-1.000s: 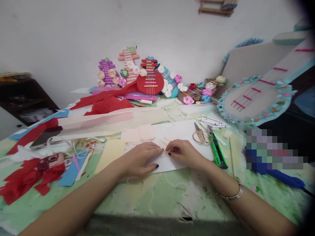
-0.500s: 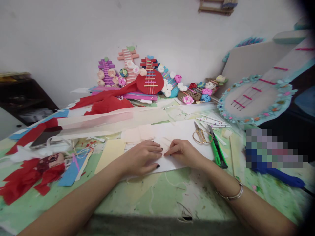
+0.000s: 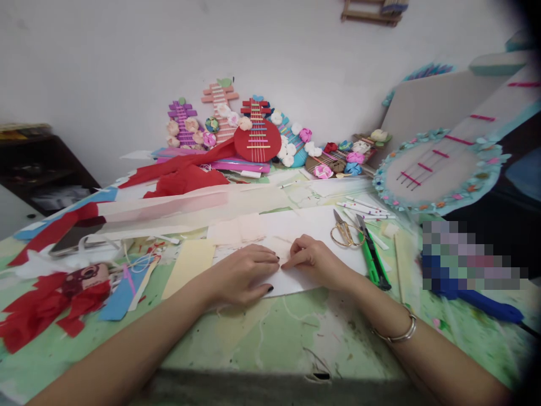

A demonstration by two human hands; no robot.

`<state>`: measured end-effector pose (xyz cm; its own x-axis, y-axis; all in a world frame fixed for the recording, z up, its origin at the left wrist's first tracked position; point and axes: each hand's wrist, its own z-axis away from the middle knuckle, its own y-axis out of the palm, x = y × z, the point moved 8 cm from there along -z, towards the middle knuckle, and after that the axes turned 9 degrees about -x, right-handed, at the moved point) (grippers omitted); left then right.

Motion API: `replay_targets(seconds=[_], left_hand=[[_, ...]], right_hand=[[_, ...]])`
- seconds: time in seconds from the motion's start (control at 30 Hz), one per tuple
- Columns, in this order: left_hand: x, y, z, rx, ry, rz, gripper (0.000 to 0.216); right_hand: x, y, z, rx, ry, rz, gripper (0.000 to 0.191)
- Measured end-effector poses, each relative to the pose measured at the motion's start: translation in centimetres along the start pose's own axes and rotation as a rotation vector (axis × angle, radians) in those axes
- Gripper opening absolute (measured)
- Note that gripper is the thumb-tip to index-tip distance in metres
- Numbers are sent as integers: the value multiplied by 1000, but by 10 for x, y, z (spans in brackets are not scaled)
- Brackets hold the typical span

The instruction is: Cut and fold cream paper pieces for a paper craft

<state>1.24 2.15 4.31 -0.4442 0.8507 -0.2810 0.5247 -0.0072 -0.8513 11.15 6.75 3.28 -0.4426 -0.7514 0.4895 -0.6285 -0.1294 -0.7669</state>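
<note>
My left hand lies flat on a white sheet, fingers stretched toward the right and thumb a little apart. My right hand faces it, with thumb and forefinger pinched low over the same sheet. A thin pale peach piece of paper shows just beyond the fingertips of both hands. Whatever the right fingers pinch is too small or hidden to make out. More pale peach paper rests behind my left hand. A yellow paper lies left of the white sheet, partly behind my left wrist.
Gold-handled scissors and a green utility knife lie right of my right hand. Farther right is a blue tool handle. Red crepe paper lies at left. Decorated model lutes stand along the wall.
Both hands stay in nearly the same place. My right hand's knuckles have risen slightly and tilted, its fingertips still low on the sheet.
</note>
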Motion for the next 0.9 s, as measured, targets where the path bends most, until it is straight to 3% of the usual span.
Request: replay_targets(seconds=[0.2,0.37,0.9], left_hand=[[0,0,1,32,-42,25,45],[-1,0,1,58,-29,-1,45],[-3,-1,1,88,21,-140,39]], right_hand=[[13,-8,1,-35,-116,99,31],[24,-3,5,42,-187,176,28],[25,1,7,122,-222,196,26]])
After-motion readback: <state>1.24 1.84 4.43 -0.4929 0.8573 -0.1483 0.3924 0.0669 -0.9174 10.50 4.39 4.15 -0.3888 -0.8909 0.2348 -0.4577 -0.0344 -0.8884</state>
